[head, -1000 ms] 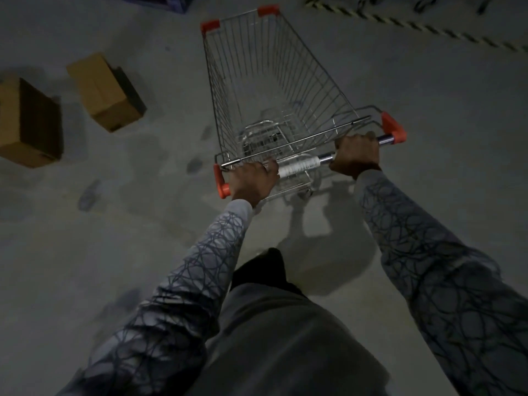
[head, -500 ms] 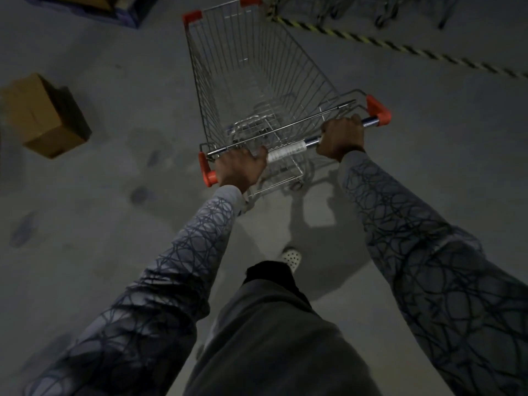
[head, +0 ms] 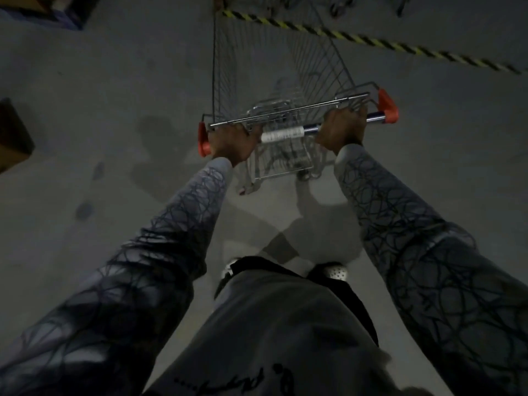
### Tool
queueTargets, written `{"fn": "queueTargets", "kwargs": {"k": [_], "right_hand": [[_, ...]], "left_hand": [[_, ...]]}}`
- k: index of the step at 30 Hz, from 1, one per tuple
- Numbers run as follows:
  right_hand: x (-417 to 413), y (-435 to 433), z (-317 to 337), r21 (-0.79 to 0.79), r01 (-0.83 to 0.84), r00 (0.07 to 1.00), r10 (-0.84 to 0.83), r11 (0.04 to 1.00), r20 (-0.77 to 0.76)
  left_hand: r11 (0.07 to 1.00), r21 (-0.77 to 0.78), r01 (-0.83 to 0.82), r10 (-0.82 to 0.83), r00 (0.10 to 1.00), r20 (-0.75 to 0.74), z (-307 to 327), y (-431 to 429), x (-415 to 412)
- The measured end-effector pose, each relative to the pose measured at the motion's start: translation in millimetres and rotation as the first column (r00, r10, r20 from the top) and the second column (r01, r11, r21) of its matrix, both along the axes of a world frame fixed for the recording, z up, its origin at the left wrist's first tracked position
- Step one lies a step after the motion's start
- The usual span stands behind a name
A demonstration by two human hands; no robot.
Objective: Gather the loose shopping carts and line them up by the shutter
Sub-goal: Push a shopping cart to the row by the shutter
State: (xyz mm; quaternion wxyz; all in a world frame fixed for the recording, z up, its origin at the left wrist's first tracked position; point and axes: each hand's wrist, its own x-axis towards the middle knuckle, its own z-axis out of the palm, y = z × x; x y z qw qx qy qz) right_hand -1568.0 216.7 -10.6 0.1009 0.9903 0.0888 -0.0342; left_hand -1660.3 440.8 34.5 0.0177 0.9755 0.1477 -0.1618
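A silver wire shopping cart with red corner caps stands on the grey concrete floor just ahead of me. Its basket holds nothing. My left hand grips the left end of the cart's handle bar, next to the red end cap. My right hand grips the bar near its right end. The cart's front end runs past the top edge of the view. Wheels of other carts show at the top right, behind the striped line.
A yellow-and-black striped line crosses the floor diagonally at the upper right. A cardboard box sits at the left edge and a blue pallet at the top left. Dark stains mark the floor to the left.
The cart has rolled forward with both hands on its handle, closer to the striped line. The boxes on the left have slid back and out toward the left edge of view.
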Motion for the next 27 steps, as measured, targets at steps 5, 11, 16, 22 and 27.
{"fn": "queueTargets", "kwargs": {"k": [5,11,16,22,27], "right_hand": [[59,-136,10,-0.06,-0.011,1.0,0.009,0.998,-0.02],[136,-265,14,-0.065,0.029,0.999,-0.032,0.997,-0.044],[216,-361,16,-0.049,0.03,0.997,-0.033,0.998,-0.068],[350,-471,17,-0.035,-0.015,0.996,0.012,0.999,-0.093],[455,-565,19,0.025,-0.084,0.974,0.087,0.996,-0.21]], "left_hand": [[0.998,0.031,0.056,-0.057,0.997,0.057,-9,-131,62],[0.996,0.009,0.084,-0.085,0.992,0.09,-14,-260,141],[0.99,0.04,0.139,-0.143,0.983,0.12,-20,-360,214],[0.999,0.007,-0.038,0.035,0.972,0.233,-29,-485,329],[0.999,0.039,-0.033,0.023,0.969,0.246,-36,-576,415]]}}
